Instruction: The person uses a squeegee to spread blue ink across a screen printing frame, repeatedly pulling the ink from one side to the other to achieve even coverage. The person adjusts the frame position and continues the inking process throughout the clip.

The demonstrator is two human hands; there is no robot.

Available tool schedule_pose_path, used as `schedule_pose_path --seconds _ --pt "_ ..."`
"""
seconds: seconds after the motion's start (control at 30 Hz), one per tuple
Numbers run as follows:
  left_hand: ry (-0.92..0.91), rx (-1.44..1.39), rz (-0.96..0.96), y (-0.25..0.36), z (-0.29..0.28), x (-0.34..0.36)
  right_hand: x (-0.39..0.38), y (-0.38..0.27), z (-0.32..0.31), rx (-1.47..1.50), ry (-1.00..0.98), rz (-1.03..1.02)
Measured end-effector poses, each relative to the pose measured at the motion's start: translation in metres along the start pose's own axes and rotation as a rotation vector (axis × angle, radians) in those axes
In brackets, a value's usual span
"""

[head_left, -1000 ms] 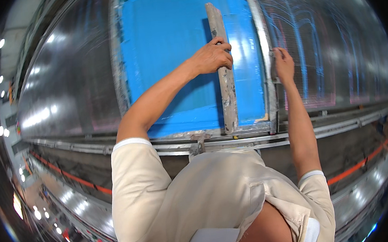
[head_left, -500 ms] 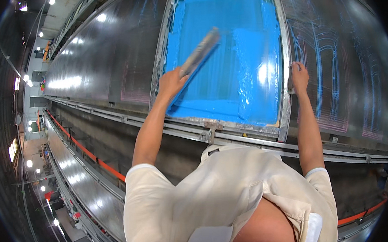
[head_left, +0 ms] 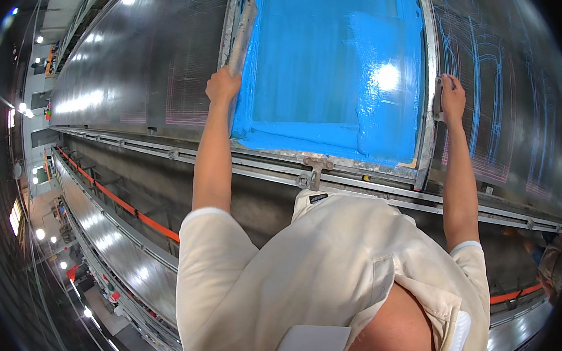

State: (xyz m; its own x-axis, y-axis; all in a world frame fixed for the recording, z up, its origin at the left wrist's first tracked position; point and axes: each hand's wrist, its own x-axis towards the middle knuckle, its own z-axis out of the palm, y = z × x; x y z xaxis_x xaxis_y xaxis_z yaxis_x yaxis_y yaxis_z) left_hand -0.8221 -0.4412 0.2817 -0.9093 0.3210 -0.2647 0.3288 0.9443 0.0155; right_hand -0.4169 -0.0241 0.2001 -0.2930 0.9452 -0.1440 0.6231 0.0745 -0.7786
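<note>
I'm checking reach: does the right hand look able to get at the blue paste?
Probably yes: the right hand is beside the frame's right rail, with blue paste just across it. Only that rail lies between; the left hand holds the long bar well clear.

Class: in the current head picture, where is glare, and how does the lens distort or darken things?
Head view: white glare on the blue coating, lamp reflections on the dark table at left; same head view: the table's far edge bows, and the corners go black.
</note>
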Motion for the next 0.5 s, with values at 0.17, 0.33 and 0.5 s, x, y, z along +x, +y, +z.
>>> schedule_pose_path --seconds 0.17,0.33,0.5 --pt "0.070 -0.003 0.056 0.018 0.022 -0.020 0.000 -0.009 0.004 -0.058 -0.002 0.031" --pt "0.075 -0.171 0.193 0.087 0.019 -0.049 -0.003 -0.012 0.006 -0.066 0.064 -0.037" --pt "-0.050 -0.172 0.549 0.124 -0.004 -0.098 0.004 0.000 0.003 -0.068 0.007 -0.007"
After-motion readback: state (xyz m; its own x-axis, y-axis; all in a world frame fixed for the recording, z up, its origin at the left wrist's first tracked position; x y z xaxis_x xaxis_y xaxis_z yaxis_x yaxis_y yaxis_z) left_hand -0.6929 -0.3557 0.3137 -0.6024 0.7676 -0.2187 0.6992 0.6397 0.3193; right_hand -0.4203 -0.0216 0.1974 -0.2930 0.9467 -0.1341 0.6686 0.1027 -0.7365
